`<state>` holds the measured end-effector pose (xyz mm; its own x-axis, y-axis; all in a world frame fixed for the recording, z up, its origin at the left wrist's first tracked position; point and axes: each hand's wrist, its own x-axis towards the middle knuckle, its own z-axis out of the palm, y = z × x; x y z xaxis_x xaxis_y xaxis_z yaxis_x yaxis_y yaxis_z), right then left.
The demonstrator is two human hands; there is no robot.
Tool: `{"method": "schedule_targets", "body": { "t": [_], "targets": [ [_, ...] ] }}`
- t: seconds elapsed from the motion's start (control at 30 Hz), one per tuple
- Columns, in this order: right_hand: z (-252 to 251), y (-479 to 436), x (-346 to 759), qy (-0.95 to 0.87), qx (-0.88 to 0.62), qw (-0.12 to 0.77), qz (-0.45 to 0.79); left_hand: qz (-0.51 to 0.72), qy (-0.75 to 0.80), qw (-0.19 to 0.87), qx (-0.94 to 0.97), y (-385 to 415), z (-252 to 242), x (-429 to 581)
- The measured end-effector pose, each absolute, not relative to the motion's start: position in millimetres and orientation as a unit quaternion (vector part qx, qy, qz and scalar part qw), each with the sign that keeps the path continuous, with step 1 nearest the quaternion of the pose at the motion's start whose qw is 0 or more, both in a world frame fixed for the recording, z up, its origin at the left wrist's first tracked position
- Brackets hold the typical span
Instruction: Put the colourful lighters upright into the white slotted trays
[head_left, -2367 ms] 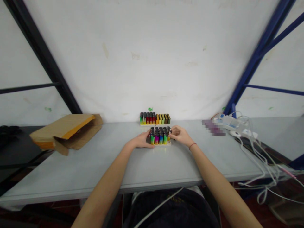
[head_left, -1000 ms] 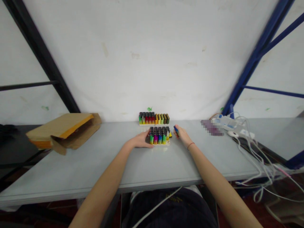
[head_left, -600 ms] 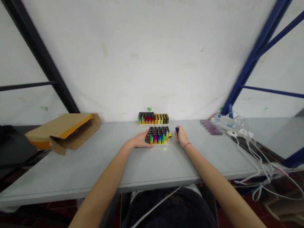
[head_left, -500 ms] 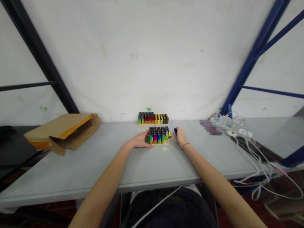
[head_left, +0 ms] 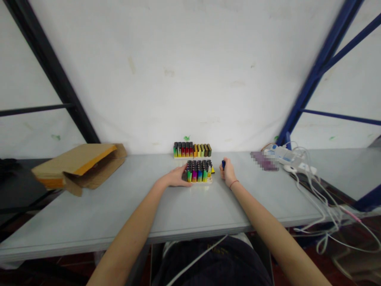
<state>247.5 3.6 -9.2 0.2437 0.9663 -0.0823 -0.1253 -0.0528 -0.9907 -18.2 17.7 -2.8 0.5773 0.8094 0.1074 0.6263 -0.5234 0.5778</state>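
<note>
Right hand (head_left: 228,171), just right of frame centre: closed in a fist around a small dark-blue lighter-shaped object (head_left: 223,163), its upper end poking out on top, the rest hidden by the fingers. Red string band (head_left: 234,182) at that wrist. Left hand (head_left: 177,176), centre of frame: thumb and fingers curved about the left end of a pale, low rectangular tray (head_left: 205,182); contact seen, but cannot tell whether it grips or only rests there.

Room: a strip of grey, smooth tabletop (head_left: 190,210) runs between right hand and tray; a wider stretch lies right of the fist. Near edge crosses the lower frame, tray and both hands set well back from it. Far edge meets a scuffed white wall (head_left: 190,79).

Tray holds upright multicoloured cylindrical lighters with black tops (head_left: 199,171), left of the fist and well apart from it. Small yellow-and-black piece (head_left: 212,170) just beside the tray's right end, on the fist's side. Behind, nearer the wall: second block of lighters, black-topped red and green ones (head_left: 183,149) at left, yellow-topped ones (head_left: 202,150) at right.

Farther out: open brown cardboard box (head_left: 77,159), left of frame; pixelated purple item (head_left: 266,161), white power strips (head_left: 282,154) and tangled white cables (head_left: 323,194), right.
</note>
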Motion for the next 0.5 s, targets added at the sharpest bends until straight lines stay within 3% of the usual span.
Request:
{"method": "schedule_targets", "body": {
  "t": [0.5],
  "targets": [
    [-7.5, 2.4, 246.6, -0.351, -0.56, 0.579, 0.477, 0.174, 0.435, 0.242, 0.85, 18.5, -4.7, -19.4]
  ]
}}
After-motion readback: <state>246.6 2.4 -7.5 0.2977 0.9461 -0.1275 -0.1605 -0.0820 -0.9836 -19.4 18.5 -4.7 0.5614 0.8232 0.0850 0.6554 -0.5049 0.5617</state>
